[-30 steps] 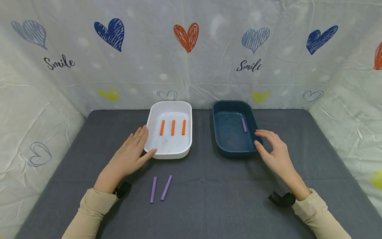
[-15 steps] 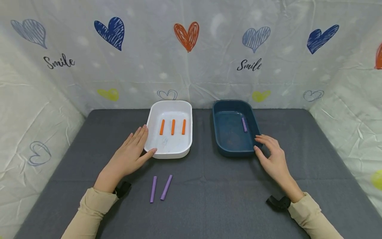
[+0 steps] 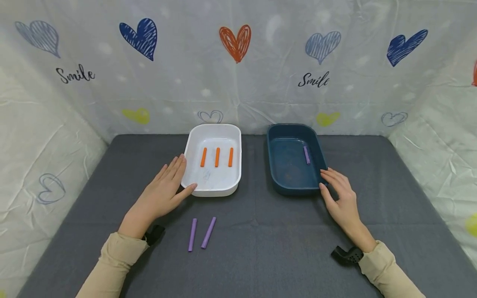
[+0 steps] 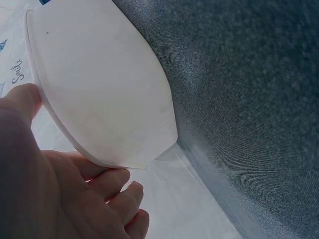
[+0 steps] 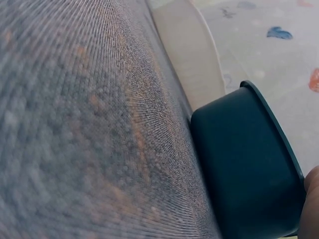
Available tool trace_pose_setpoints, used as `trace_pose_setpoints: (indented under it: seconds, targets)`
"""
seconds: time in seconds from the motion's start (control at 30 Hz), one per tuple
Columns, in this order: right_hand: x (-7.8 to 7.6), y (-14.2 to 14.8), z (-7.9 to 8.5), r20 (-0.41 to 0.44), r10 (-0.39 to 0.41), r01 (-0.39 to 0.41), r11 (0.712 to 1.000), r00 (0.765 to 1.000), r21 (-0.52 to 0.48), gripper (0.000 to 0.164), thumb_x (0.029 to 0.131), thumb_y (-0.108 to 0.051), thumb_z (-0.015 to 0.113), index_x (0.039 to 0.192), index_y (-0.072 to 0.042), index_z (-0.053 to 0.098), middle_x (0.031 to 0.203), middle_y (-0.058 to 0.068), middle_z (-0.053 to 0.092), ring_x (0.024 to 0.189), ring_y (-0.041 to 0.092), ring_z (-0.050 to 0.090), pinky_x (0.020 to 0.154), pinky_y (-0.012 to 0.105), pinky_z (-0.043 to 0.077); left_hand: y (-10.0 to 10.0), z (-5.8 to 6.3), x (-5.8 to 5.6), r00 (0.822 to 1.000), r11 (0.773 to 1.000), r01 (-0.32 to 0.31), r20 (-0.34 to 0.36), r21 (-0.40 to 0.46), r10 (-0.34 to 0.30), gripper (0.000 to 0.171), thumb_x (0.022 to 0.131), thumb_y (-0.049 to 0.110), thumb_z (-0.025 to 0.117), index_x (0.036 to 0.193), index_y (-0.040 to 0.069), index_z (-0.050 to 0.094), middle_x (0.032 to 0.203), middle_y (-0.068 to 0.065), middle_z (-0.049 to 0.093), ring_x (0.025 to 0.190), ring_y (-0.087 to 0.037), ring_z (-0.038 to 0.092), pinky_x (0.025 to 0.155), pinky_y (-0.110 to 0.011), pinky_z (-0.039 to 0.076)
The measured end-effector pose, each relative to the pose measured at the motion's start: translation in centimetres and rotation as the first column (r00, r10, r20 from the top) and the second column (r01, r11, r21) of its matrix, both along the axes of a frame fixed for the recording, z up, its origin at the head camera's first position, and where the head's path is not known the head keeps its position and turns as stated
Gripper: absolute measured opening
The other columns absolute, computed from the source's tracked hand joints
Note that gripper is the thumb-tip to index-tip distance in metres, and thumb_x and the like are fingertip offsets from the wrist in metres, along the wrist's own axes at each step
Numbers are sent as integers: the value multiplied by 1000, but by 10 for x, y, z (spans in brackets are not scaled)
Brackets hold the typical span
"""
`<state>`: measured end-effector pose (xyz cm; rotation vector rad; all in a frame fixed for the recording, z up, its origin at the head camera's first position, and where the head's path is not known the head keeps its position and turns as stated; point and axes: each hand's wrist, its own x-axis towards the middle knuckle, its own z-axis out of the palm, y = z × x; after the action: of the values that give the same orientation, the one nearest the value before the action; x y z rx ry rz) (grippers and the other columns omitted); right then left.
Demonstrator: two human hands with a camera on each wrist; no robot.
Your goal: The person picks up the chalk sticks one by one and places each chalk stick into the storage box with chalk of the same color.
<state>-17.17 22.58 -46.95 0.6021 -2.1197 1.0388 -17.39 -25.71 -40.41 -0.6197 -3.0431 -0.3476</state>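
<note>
My left hand (image 3: pixel 162 192) rests on the left and front rim of a white tray (image 3: pixel 214 193), its fingers extended. In the left wrist view the thumb (image 4: pixel 27 97) and fingertips lie right at the tray's rim. Three short orange sticks (image 3: pixel 217 157) lie side by side in that tray. At the right front corner of a dark blue tray (image 3: pixel 292 178), my right hand (image 3: pixel 340 200) touches the rim with loosely bent fingers. One purple stick (image 3: pixel 307 155) lies inside the blue tray. Two more purple sticks, a left one (image 3: pixel 192 235) and a slanted right one (image 3: pixel 208 233), lie on the cloth before the white tray.
A dark grey cloth (image 3: pixel 268 256) covers the table. Behind and beside it hangs a pale curtain (image 3: pixel 179 62) printed with hearts and words. Both trays stand near the table's back edge with a gap between them.
My right hand has come down and slightly inward onto the blue tray's rim. My left hand stays on the white tray. The head view has shifted a little.
</note>
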Motion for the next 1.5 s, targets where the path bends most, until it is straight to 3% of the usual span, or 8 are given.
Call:
trace_pose_setpoints:
  seconds: [0.2,1.03,1.27,1.5]
  targets:
    - [-1,1,0,-46,20,-19,1000,999,8,35,87,3,67,122,8,67,125,22,65,122,44,54,113,32,36,0,1,0,1000,1000,-5,9,-7,5,87,103,55,42,156,-4,8,164,-20,5,151,-34,5,122,-50,7]
    - [0,-1,1,-109,66,-66,998,992,4,37,81,11,67,117,8,70,119,23,68,114,42,60,108,29,41,1,6,3,1000,1000,11,-22,-24,-12,85,103,54,43,156,-5,12,164,-21,8,151,-35,6,122,-51,9]
    - [-1,-1,-1,-119,69,-71,997,990,-7,38,77,15,69,115,9,70,117,24,68,113,45,60,107,30,42,5,11,4,992,994,91,-90,61,-85,79,101,45,54,156,-1,22,163,-20,15,150,-36,15,121,-51,15]
    - [-2,0,-2,-124,61,-63,998,990,-11,38,75,17,70,112,11,70,114,26,68,111,45,61,106,28,42,20,20,16,975,962,196,-145,192,-170,79,91,35,73,152,1,37,159,-18,31,145,-37,30,113,-56,30]
